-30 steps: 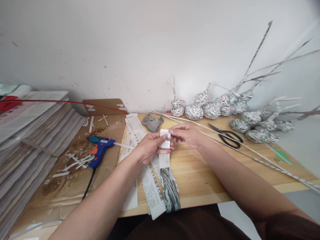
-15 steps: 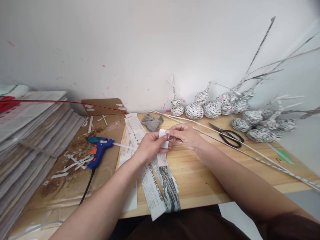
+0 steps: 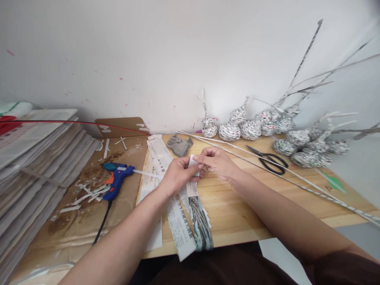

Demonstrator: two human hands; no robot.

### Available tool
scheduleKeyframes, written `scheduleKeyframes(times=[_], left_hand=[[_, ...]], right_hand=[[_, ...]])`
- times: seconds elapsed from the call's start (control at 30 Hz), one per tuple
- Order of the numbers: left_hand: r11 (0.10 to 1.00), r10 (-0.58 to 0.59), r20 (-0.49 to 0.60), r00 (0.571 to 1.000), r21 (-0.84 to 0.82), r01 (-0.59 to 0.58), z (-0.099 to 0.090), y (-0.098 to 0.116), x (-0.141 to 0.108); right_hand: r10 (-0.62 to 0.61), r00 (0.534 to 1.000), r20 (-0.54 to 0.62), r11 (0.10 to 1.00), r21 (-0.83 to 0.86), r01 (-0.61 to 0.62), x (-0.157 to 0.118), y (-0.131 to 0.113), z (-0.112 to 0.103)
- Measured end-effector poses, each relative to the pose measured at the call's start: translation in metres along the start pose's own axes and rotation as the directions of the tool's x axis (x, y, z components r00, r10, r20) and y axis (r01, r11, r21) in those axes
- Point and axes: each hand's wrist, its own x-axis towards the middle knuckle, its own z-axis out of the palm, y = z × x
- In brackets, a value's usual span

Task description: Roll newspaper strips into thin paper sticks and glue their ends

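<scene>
Between my two hands is a newspaper strip, its top end pinched and its dark printed lower part hanging towards the table's front edge. My left hand is closed on the strip, thumb on top and fingers behind. My right hand pinches the strip's upper right edge; its other fingers are curled in. More newspaper strips lie overlapped on the wooden table beneath my left hand and forearm. Just beyond my hands lies a crumpled grey cloth.
A blue glue gun lies on stained cardboard among paper scraps, left of a newspaper stack standing at far left. Black scissors and long paper rods lie right. Woven paper gourds line the wall.
My fingers have shifted slightly at the strip's top end, which now shows less print. Both hands still hold it in nearly the same place. The whole view has moved a little.
</scene>
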Motion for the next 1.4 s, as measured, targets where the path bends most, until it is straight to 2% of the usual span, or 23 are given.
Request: scheduleKeyframes(times=[0.1, 0.23, 0.37, 0.57, 0.63, 0.83, 1.03, 1.23, 1.4], left_hand=[[1.0, 0.001, 0.019, 1.0, -0.018, -0.001, 0.0, 0.001, 0.0], [0.996, -0.039, -0.037, 0.999, -0.081, 0.036, -0.001, 0.002, 0.0], [0.996, -0.034, -0.037, 0.999, -0.089, 0.031, -0.002, 0.0, 0.003], [0.995, -0.053, 0.023, 0.998, -0.085, 0.055, -0.001, -0.003, 0.003], [0.995, -0.059, 0.031, 0.998, -0.082, 0.062, 0.0, -0.002, 0.002], [0.997, -0.051, 0.032, 0.998, -0.055, 0.053, 0.001, -0.005, 0.002], [0.997, -0.036, 0.089, 0.995, -0.06, 0.041, 0.002, -0.007, 0.001], [0.993, -0.014, 0.077, 0.997, -0.119, 0.024, 0.004, -0.006, 0.001], [0.988, -0.048, 0.079, 0.996, -0.14, 0.059, 0.006, -0.008, 0.001]], right_hand=[[0.019, 0.999, 0.036, 1.0, 0.005, -0.019, 0.001, 0.0, -0.003], [0.047, 0.992, 0.119, 0.997, -0.068, -0.039, 0.004, -0.003, -0.015], [-0.005, 0.978, 0.206, 0.991, -0.134, 0.033, 0.004, -0.004, -0.019], [-0.025, 0.999, 0.045, 0.995, -0.094, 0.029, 0.003, -0.003, -0.011], [-0.021, 0.999, 0.026, 0.997, -0.079, 0.023, 0.002, -0.004, -0.01], [0.03, 0.999, 0.022, 0.999, -0.032, -0.029, 0.0, -0.007, -0.007], [0.02, 0.998, 0.057, 1.0, 0.004, -0.021, -0.001, -0.007, -0.004], [0.04, 0.972, 0.232, 0.994, -0.112, -0.014, 0.0, -0.011, -0.013], [0.052, 0.989, 0.138, 0.994, -0.098, -0.038, -0.001, -0.011, -0.013]])
